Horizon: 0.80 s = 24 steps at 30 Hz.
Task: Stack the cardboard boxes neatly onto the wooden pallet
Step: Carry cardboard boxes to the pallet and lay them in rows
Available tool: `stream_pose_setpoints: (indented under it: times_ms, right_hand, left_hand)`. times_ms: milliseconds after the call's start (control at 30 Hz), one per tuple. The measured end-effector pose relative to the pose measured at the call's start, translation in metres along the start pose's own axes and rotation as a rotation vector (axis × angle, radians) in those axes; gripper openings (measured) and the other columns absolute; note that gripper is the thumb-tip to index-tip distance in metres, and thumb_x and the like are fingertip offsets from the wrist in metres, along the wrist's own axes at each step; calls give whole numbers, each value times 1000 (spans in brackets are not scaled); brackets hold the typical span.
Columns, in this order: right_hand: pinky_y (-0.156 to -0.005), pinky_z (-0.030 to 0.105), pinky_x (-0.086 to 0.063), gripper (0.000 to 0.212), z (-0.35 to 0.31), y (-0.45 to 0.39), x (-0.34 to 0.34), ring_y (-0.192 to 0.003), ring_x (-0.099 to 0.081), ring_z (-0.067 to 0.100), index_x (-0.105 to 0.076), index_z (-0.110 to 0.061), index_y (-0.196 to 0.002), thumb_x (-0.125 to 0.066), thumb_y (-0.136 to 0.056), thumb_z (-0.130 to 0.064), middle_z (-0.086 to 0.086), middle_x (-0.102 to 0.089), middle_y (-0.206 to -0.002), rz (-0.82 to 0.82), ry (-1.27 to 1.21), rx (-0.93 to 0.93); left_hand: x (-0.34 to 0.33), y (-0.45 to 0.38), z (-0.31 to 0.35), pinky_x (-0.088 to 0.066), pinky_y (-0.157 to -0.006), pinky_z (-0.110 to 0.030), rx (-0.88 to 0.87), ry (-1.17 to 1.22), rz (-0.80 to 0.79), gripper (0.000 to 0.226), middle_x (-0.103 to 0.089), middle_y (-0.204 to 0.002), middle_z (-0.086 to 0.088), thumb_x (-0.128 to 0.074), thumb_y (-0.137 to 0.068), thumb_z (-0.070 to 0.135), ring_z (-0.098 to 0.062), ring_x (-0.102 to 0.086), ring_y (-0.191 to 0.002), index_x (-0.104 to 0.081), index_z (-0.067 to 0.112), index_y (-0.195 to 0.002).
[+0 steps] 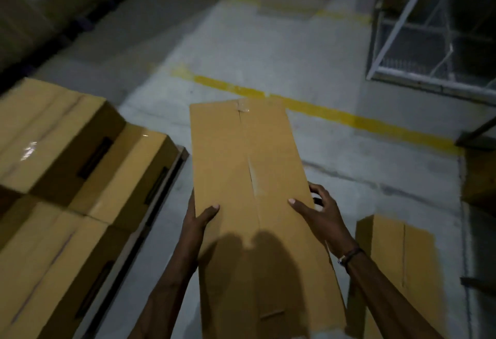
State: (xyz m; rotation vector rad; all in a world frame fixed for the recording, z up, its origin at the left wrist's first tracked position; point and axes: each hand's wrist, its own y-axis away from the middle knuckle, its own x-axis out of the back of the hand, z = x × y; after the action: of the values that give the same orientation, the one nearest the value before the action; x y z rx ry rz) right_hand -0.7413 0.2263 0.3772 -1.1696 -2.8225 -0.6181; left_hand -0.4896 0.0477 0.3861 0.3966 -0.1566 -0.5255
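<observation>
Two hands, our left hand (200, 218) and right hand (319, 211), clasp the box (249, 177), long axis toward twelve o'clock, while the stack (67, 167) on the pallet (161, 199) lies at nine o'clock, nearer our left.

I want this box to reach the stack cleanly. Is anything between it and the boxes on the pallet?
Nothing visible. The held box, gripped by the left hand and right hand, is separated from the stacked boxes on the pallet only by bare floor.
</observation>
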Motion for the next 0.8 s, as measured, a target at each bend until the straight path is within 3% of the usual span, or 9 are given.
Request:
stream_pose_setpoints:
  times_ms: [100, 200, 267, 400, 533, 600, 633, 733, 800]
  right_hand:
    - [-86, 33, -60, 56, -56, 37, -8, -124, -60, 7, -62, -42, -126, -89, -78, -46, -15, -63, -134, -123, 33, 64]
    - [-99, 38, -57, 53, -105, 77, -22, -128, -58, -3, -59, -43, -129, -86, -83, -43, -26, -63, -135, -295, 24, 143]
    - [-106, 44, -54, 48, -129, 100, -33, -130, -58, -1, -58, -41, -127, -84, -87, -37, -28, -63, -135, -395, 30, 181]
    - [-107, 53, -53, 49, -166, 143, -65, -131, -61, 9, -57, -44, -124, -86, -84, -44, -19, -66, -135, -589, 75, 245]
    - [-104, 41, -55, 68, -201, 197, -113, -132, -56, 1, -45, -51, -143, -82, -86, -47, -22, -56, -146, -813, 155, 331]
    - [-96, 27, -56, 75, -212, 228, -138, -125, -55, -10, -36, -54, -152, -78, -90, -48, -29, -52, -144, -931, 204, 367]
    - [-94, 27, -57, 73, -216, 244, -151, -122, -58, -9, -36, -56, -152, -76, -91, -50, -29, -54, -143, -996, 226, 377]
    - [-104, 45, -57, 70, -220, 294, -191, -127, -61, 7, -36, -61, -150, -74, -91, -54, -21, -58, -144, -1143, 286, 403]
    - [-108, 49, -54, 72, -219, 329, -218, -132, -57, 9, -32, -62, -151, -73, -91, -56, -21, -54, -148, -1238, 311, 436]
  left_hand:
    - [28, 66, 30, -54, -103, -57, -4, 122, 100, 87, -62, -145, 7, -80, -75, 58, -25, -64, -127, -42, 47, -153]
    - [49, 136, 53, -56, -99, -60, -26, 226, 181, 86, -63, -143, 3, -81, -76, 54, -28, -67, -122, -41, 52, -152]
    - [62, 180, 62, -56, -99, -60, -63, 266, 250, 83, -64, -141, 2, -80, -77, 52, -28, -69, -120, -42, 53, -151]
    - [89, 265, 69, -59, -95, -57, -119, 360, 437, 83, -65, -140, 4, -81, -78, 51, -27, -70, -119, -41, 56, -150]
    - [116, 353, 65, -57, -95, -62, -155, 460, 639, 80, -66, -140, 3, -84, -81, 49, -31, -70, -119, -42, 60, -148]
    - [128, 395, 61, -58, -94, -62, -177, 496, 735, 77, -66, -139, 3, -83, -86, 43, -31, -70, -118, -42, 58, -149]
    - [134, 416, 58, -58, -94, -62, -191, 519, 780, 76, -66, -140, 4, -83, -87, 41, -31, -70, -118, -42, 57, -149]
    - [155, 476, 48, -58, -95, -61, -235, 563, 902, 74, -65, -141, 5, -79, -91, 36, -28, -71, -118, -40, 52, -152]
    - [171, 515, 37, -57, -97, -60, -266, 600, 966, 73, -65, -141, 5, -75, -92, 32, -29, -70, -119, -41, 50, -153]
